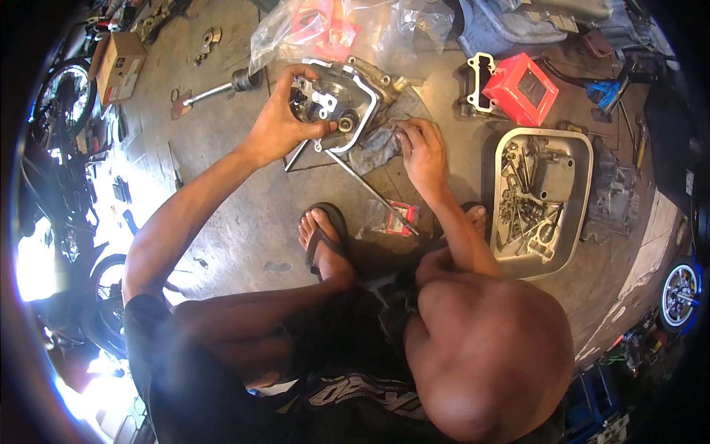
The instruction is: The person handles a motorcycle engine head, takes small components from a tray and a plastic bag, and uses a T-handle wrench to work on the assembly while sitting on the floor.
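Observation:
My left hand grips an engine cover by its left side, fingers over the top edge and thumb along the lower edge. The cover's inside shows a round bearing or bush, and it lies against a larger engine case with a pale rim. On the other side, my right hand has its fingers curled on a grey rag, which is bunched beside the case. A long metal rod slants from under the case toward my feet.
A metal tray of bolts and parts stands on the right. Beyond it sits another engine casing. A red box and plastic bags lie at the far side. On the left are a shafted tool and a cardboard box.

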The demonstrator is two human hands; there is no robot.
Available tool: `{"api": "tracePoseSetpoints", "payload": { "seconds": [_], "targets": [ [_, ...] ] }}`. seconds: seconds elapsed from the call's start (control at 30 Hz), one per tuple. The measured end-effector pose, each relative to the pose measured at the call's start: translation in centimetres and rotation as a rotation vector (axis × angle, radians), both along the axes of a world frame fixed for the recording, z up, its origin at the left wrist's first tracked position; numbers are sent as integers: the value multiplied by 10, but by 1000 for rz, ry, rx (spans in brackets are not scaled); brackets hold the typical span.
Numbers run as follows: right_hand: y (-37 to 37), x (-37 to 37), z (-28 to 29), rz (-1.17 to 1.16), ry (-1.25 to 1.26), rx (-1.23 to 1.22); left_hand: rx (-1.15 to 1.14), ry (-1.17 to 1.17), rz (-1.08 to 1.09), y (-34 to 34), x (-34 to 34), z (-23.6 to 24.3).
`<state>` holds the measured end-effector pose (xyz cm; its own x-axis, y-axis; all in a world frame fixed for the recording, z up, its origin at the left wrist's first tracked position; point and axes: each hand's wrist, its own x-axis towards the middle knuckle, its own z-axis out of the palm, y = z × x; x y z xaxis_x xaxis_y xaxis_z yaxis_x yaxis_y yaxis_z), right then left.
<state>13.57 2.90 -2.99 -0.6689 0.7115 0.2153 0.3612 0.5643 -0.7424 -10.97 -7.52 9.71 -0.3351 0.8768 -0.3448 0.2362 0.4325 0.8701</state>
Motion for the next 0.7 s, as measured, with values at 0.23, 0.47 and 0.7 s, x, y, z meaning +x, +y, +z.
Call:
{"api": "tracePoseSetpoints", "payload": {
  "seconds": [0.23, 0.47, 0.7],
  "targets": [
    [8, 1, -10, 83, -172, 84, -59, 53, -29, 7, 8, 7],
    [11, 1, -7, 163, -199, 137, -27, 81, -36, 8, 9, 10],
    [13, 3, -19, 177, -220, 195, 20, 55, -40, 8, 10, 8]
  ]
}}
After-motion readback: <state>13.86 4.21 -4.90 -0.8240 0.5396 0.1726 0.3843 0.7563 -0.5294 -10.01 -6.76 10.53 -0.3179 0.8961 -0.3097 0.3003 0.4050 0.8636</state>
